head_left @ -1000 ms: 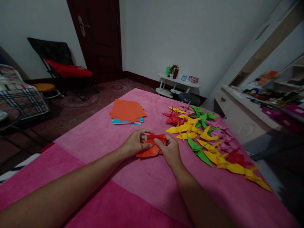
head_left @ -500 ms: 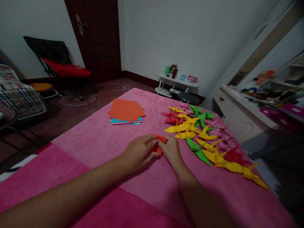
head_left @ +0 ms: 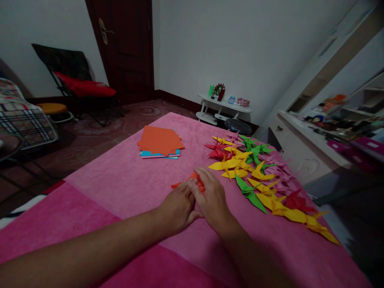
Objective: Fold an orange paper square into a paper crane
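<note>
A small piece of folded orange paper (head_left: pixel 199 183) lies on the pink table cover, partly hidden under my fingers. My left hand (head_left: pixel 177 207) holds it from the near left, fingers closed over its edge. From the right, my right hand (head_left: pixel 212 197) presses on the same paper, its fingertips meeting those of the left. An orange point of the paper sticks out to the left of my left fingers. Beyond my hands sits a stack of square paper sheets (head_left: pixel 161 140), orange on top with blue and pink below.
Several folded paper cranes in yellow (head_left: pixel 231 164), green (head_left: pixel 250 193), red (head_left: pixel 300 201) and pink (head_left: pixel 280 176) spread along the table's right side. A white dresser (head_left: pixel 303 154) stands beyond that edge. At the back are a low white shelf (head_left: pixel 222 100) and a red-seated chair (head_left: pixel 85 87).
The orange paper has turned, so a point now sticks out to the left. My left hand has drawn slightly nearer me, and my right fingers have come over the paper.
</note>
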`<state>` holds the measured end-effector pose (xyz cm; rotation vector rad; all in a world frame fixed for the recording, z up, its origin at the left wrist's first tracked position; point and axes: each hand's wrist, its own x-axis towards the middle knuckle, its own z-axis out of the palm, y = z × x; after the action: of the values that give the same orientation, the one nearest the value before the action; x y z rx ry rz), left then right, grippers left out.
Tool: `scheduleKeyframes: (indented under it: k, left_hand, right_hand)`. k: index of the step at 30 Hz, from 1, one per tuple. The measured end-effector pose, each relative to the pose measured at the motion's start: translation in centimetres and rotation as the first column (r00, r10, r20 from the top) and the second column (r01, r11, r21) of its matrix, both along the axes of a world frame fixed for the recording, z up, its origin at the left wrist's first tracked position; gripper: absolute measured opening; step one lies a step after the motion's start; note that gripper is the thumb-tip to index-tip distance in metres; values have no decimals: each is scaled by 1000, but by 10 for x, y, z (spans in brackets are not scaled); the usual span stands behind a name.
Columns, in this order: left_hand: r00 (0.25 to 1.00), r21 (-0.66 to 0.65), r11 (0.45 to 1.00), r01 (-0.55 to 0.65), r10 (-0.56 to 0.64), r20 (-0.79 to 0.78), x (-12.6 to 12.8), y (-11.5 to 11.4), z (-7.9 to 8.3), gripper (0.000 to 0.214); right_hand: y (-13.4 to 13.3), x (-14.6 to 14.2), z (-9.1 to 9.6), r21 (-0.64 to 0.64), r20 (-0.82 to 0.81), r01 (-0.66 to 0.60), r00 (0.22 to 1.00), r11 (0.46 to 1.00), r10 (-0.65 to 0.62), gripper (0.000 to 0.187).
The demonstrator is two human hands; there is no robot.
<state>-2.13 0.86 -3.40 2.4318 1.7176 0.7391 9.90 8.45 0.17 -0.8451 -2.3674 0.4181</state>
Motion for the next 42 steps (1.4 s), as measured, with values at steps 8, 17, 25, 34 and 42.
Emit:
scheduleKeyframes:
  k: [8,17,25,34,42]
  left_hand:
    - [997,38,998,46,-48,67,-2,-4,-5,68]
    - [996,-61,998,-19,14,-85,-5,-15,1,75]
    - [971,-116,981,-158,134,-198,-17,-29,5,75]
    - [928,-97,962,-255,215,-303,-47,-61,11,77]
    - [944,-69,972,-227,202,-261,-56,-63,-1,75]
  right_hand:
    - [-20,2,-23,-167,250,-139,952,976,178,78]
    - [-19,4,-30,-117,287,-178,936,977,205,85]
    - [-17,6,-26,-167,302,-177,927,970,221,87]
    - [-3,10,-21,-269,-68,-65,996,961,48,54]
    - [53,1,-2,-436,66,138,990,889,-121,38]
